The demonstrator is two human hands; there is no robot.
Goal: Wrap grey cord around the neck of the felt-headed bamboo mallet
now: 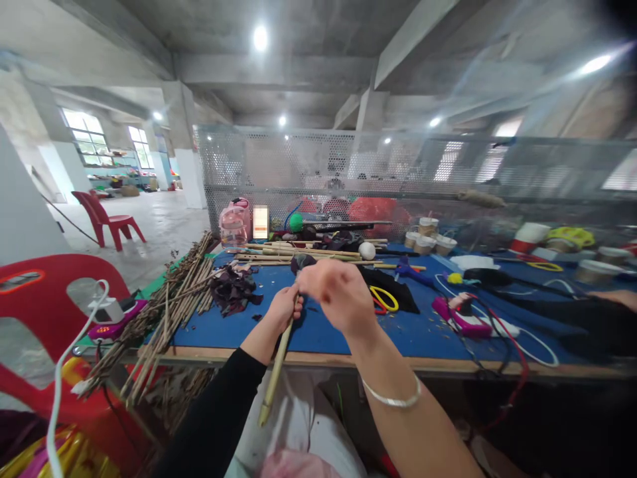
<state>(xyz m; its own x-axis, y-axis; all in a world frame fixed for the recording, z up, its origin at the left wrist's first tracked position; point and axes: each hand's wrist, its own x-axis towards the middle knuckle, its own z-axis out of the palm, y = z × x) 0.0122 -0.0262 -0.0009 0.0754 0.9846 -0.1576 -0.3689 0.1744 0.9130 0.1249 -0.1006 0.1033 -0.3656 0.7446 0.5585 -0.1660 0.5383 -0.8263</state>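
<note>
My left hand is closed around a pale bamboo stick, which slants down towards my lap. A dark cloth-like knob shows at the stick's far end, partly behind my right hand. Bent at the wrist, my right hand is closed beside that end, its fingertips blurred; what they pinch is hidden. Left of my hands lies a heap of dark fabric scraps. Beyond them several bamboo sticks lie across the blue table, near a white ball.
A bundle of dry stalks overhangs the table's left end, beside a red chair. To the right are yellow rings, a purple power strip with cables, and paper cups. A perforated metal screen stands behind. Another person's arm reaches in at right.
</note>
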